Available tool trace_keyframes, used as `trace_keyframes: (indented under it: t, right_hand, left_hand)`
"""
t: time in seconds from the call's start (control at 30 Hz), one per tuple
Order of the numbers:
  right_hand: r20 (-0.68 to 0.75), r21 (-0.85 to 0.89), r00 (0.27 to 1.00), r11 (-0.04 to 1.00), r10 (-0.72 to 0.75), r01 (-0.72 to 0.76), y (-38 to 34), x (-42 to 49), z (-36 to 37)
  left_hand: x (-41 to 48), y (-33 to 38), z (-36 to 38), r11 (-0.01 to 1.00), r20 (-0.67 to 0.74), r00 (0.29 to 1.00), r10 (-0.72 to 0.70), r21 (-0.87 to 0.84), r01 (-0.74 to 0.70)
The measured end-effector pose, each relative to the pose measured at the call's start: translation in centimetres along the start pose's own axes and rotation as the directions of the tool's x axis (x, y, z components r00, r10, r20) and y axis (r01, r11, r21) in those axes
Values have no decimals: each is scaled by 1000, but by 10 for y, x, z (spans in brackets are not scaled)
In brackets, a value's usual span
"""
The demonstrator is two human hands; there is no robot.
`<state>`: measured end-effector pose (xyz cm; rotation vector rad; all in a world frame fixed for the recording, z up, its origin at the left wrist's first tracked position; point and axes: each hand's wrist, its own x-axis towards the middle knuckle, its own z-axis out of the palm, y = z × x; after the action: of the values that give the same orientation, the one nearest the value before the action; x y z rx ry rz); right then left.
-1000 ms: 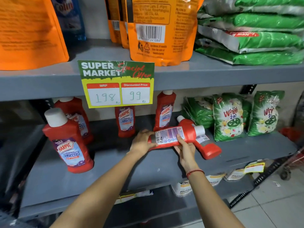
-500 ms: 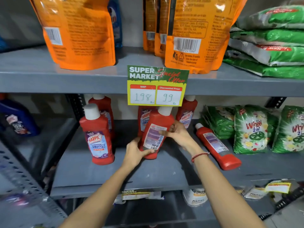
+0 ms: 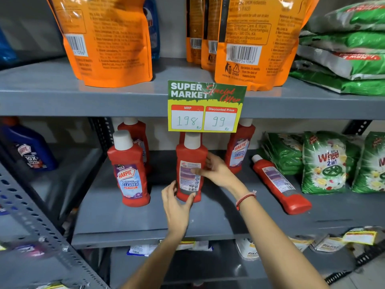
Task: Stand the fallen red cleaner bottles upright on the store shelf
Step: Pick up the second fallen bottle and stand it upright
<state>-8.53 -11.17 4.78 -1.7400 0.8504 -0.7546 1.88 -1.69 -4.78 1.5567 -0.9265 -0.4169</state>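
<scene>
On the grey middle shelf [image 3: 129, 222], centre, a red Harpic bottle [image 3: 190, 163] stands upright, white cap up, back label facing the camera. Left hand [image 3: 177, 207] cups its base from the near left side, thumb on the lower front, fingers curled round the left edge, touching. Right hand [image 3: 216, 171] is at the bottle's right side about mid-height, thumb laid across the back label, fingers loosely spread and blurred behind the right edge; cannot tell how firmly they press. Red thread bracelet [image 3: 245, 198] on the right wrist.

Right of the hands, a fallen red bottle [image 3: 280, 185] lies flat on the same shelf, cap pointing far-left, base near-right, back label up. It is apart from both hands, just beside the green Wheel detergent packs [image 3: 329, 163] at far right.

Left of the held bottle, a front-left Harpic bottle [image 3: 130, 174] stands upright with its front label showing; another upright bottle [image 3: 135, 134] is right behind it. A far-right upright bottle [image 3: 239, 150] stands behind the right hand, top partly hidden by the price tag [image 3: 206, 106], which reads MRP 198, discounted 99, and hangs from the upper shelf edge [image 3: 83, 103].

Upper shelf holds orange refill pouches [image 3: 108, 42] and stacked green bags [image 3: 350, 38]. Far left, a blue Harpic bottle [image 3: 29, 151] sits in the next bay.
</scene>
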Motion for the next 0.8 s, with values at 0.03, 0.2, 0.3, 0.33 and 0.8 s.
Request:
trace_keyframes:
  t: [0.03, 0.2, 0.3, 0.33, 0.8]
  right_hand:
    - [-53, -27, 999, 1000, -14, 13, 0, -3, 3]
    - [-317, -193, 945, 981, -76, 14, -5, -16, 21]
    - [-301, -118, 951, 993, -67, 33, -8, -23, 16]
    - [-282, -73, 957, 996, -62, 43, -6, -24, 12]
    - [-60, 51, 993, 993, 105, -102, 38, -6, 7]
  left_hand:
    - [-7, 3, 5, 1000, -6, 1000, -3, -6, 3]
    - [-4, 14, 21, 999, 23, 999, -34, -31, 34]
    - [7, 7, 17, 1000, 72, 997, 0, -1, 0]
    - [11, 4, 14, 1000, 101, 995, 17, 20, -19]
    - [69, 4, -30, 995, 649, 760, -6, 80, -61]
